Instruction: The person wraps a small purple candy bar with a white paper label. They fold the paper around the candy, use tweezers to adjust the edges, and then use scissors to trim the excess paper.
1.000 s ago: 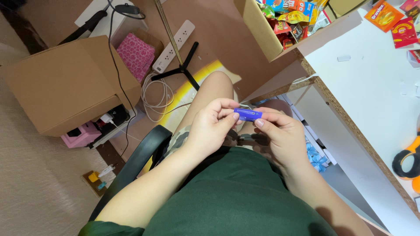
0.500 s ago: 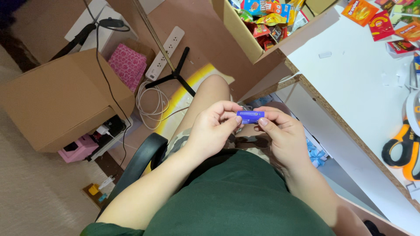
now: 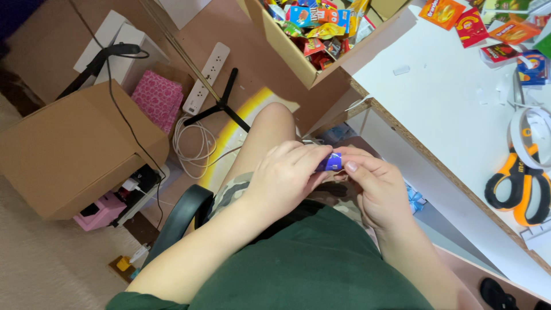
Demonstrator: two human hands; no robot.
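Blue packet (image 3: 331, 162): pinched between fingertips of left hand (image 3: 284, 177) and right hand (image 3: 373, 186), both closed on it, over the lap, just left of the white desk (image 3: 447, 109); mostly hidden by fingers.

Dark green shirt, camouflage shorts, bare forearms and hands (image 3: 321, 183)

Head-worn view, steeply down, close over lap.
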